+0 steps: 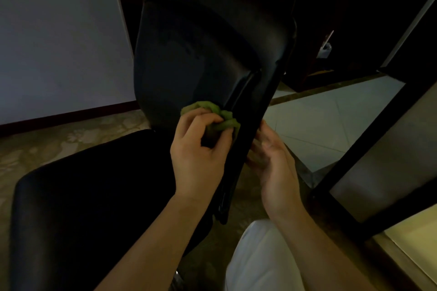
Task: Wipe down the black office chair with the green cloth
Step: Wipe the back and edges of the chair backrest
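The black office chair fills the middle of the head view, its backrest rising up and away and its seat low at the left. My left hand is closed around the bunched green cloth and presses it on the lower backrest beside the edge. My right hand is on the other side of the backrest's right edge, fingers spread and touching the frame. Its fingertips are partly hidden behind the edge and blurred.
A pale wall stands at the left with a dark skirting. A black table frame runs diagonally at the right. Patterned carpet and light floor tiles lie below. My white trouser leg shows at the bottom.
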Motion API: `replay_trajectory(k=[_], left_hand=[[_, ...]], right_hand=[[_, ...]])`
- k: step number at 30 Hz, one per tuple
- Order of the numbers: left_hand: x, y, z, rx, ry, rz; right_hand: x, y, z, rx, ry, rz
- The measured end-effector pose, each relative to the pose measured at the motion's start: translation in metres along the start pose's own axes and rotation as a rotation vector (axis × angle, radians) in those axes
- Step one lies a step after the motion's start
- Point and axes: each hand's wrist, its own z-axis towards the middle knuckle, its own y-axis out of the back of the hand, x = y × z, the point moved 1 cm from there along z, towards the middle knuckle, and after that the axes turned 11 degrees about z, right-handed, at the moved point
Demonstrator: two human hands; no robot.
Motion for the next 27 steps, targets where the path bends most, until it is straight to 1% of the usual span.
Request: replay_trajectory(k=[2, 7, 18, 23, 27], left_hand=[[0.000, -0.001, 0.002, 0.002, -0.008, 0.005], [0.012, -0.002, -0.001, 0.002, -0.088, 0.020], [0.028, 0.009, -0.014, 0.083, -0.056, 0.006], [0.016, 0.008, -0.011, 0.078, -0.046, -0.017], [0.015, 0.005, -0.010, 0.064, -0.051, 0.014]], right_hand=[[0.002, -0.001, 0.000, 0.002, 0.004, 0.002], [0.003, -0.001, -0.001, 0.008, -0.004, 0.008], [0.003, -0.004, -0.003, -0.003, 0.006, -0.006], [0.002, -0.005, -0.004, -0.009, 0.008, -0.008], [0.002, -0.006, -0.003, -0.005, 0.026, -0.011]])
